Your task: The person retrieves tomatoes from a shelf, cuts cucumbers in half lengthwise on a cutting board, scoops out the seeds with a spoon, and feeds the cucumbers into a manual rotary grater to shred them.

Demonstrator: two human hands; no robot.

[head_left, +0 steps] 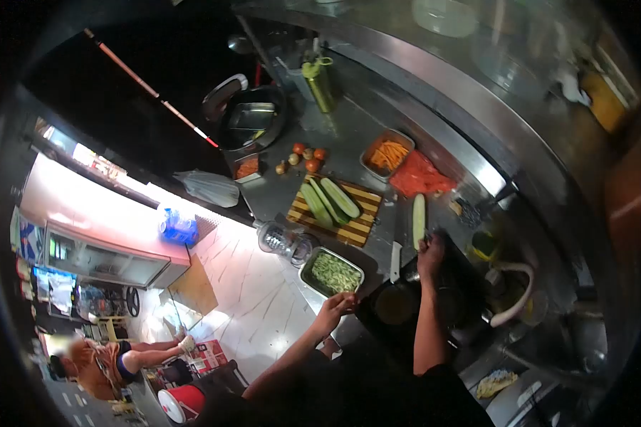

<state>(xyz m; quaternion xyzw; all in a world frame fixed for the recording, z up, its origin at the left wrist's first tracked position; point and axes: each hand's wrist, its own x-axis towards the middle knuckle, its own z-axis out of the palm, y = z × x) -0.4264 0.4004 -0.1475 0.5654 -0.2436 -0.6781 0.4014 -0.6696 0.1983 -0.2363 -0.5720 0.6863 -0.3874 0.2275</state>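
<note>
A rectangular metal tray (303, 278) full of shredded cucumber (335, 273) stands at the counter's near edge. My left hand (337, 309) is closed at the tray's near corner, fingers pinched on its rim. A peeled cucumber (419, 219) points away from me on the right. Closed fingers of my right hand (430, 255) are around its near end; shadow hides part of the grip. Between the hands lies a knife (396, 261) with a white handle. Several pale peeled cucumber pieces (338, 197) rest on a striped wooden cutting board (367, 229).
Carrot strips in a metal tray (387, 154), a red plastic bag (421, 175), and tomatoes and onions (312, 165) sit farther back. A clear plastic container (281, 240) lies beside the board. A dark basin (269, 135) stands far left. Another person (103, 363) sits across the room.
</note>
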